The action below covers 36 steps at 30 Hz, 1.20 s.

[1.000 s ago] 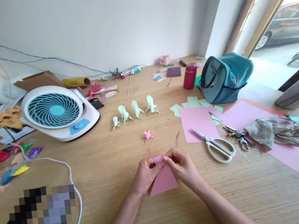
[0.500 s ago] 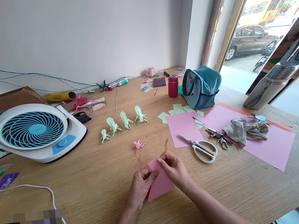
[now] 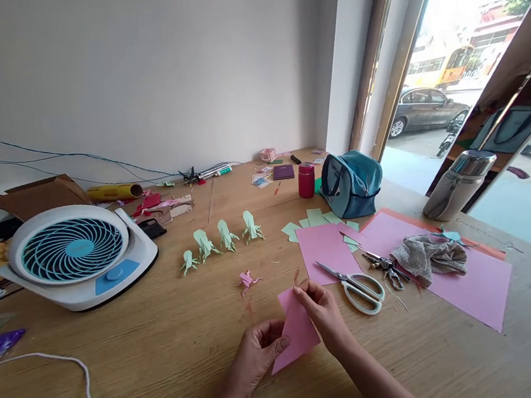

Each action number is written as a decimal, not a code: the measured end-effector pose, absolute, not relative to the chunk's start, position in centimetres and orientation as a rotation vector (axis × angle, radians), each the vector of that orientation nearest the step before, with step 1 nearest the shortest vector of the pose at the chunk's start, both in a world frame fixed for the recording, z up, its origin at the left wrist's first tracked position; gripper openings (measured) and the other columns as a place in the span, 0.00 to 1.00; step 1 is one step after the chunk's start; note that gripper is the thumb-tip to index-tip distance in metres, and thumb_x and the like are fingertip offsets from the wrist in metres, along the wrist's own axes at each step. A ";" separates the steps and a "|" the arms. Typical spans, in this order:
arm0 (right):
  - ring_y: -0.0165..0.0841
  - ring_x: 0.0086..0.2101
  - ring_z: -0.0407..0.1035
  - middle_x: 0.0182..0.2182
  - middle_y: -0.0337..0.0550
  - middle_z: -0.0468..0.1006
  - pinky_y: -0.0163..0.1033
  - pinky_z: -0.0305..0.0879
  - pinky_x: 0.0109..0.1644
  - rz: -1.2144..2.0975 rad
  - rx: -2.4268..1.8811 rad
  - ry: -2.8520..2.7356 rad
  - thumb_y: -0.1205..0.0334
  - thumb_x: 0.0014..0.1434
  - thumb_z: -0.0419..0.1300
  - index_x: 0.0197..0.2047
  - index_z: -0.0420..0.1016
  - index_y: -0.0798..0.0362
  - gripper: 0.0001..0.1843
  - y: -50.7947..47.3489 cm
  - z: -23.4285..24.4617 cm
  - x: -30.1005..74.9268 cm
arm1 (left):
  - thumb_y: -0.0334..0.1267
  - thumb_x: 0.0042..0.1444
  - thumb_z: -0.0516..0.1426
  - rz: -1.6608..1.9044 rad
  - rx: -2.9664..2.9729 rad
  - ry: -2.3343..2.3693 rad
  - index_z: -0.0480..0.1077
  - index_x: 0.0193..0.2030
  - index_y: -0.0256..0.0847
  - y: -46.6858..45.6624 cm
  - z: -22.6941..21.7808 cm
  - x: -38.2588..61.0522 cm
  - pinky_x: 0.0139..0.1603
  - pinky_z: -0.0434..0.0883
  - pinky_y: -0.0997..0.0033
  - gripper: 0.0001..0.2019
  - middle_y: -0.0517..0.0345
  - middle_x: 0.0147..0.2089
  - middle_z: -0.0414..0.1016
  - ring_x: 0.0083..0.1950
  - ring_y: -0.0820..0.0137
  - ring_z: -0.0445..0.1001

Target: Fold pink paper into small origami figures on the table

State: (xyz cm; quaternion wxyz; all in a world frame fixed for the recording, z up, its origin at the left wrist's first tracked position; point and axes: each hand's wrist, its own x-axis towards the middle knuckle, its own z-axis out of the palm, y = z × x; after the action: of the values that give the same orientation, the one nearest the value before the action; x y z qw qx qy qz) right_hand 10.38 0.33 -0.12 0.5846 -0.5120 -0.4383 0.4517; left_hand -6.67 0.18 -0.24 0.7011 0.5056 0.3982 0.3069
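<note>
Both hands hold a small pink paper (image 3: 296, 331) just above the wooden table (image 3: 168, 350). My left hand (image 3: 258, 354) pinches its lower left edge. My right hand (image 3: 321, 313) pinches the upper right edge near the top corner. A small pink folded figure (image 3: 246, 280) lies on the table a little beyond the hands. White-handled scissors (image 3: 358, 287) rest to the right of my right hand, partly on a pink sheet (image 3: 322, 250).
Several pale green folded figures (image 3: 219, 239) stand in a row further back. A white and teal fan (image 3: 77, 253) sits at left with a white cable (image 3: 49, 364). A teal bag (image 3: 352, 182), red bottle (image 3: 306, 179), grey cloth (image 3: 428, 256) and large pink sheets (image 3: 476, 280) lie at right.
The folded top of the pink paper has been opened out and the paper lifted and tilted; my hands have drawn slightly apart. The view has swung up and to the right.
</note>
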 end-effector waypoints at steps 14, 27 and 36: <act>0.30 0.26 0.60 0.24 0.37 0.66 0.34 0.59 0.31 0.969 -1.150 -1.296 0.45 0.63 0.55 0.30 0.69 0.54 0.21 -0.1 -1.6 8.7 | 0.51 0.37 0.72 0.817 1.002 0.935 0.80 0.34 0.34 0.2 -1.5 -6.7 0.36 0.66 0.71 0.23 0.53 0.31 0.79 0.33 0.66 0.73; 0.38 0.36 0.70 0.38 0.48 0.75 0.43 0.67 0.42 0.289 -1.583 -1.404 0.52 0.63 0.52 0.43 0.73 0.51 0.15 -0.9 -1.6 18.8 | 0.49 0.38 0.72 0.948 0.878 0.910 0.77 0.31 0.35 0.6 -2.0 -7.1 0.33 0.64 0.75 0.20 0.58 0.27 0.76 0.29 0.71 0.70; 0.48 0.38 0.70 0.38 0.51 0.77 0.51 0.64 0.42 0.007 -1.891 -1.581 0.52 0.57 0.57 0.42 0.76 0.48 0.13 -2.7 -4.4 23.5 | 0.45 0.39 0.72 1.024 0.663 0.811 0.77 0.35 0.37 0.9 -1.2 -7.3 0.37 0.71 0.73 0.18 0.53 0.33 0.82 0.32 0.68 0.78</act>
State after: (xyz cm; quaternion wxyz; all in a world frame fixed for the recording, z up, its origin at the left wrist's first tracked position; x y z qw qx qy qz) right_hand 23.53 -2.74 -4.36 0.3321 -0.7236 -0.6050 0.0026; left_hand -7.33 0.93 -1.22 0.7435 0.3026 0.3702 0.4675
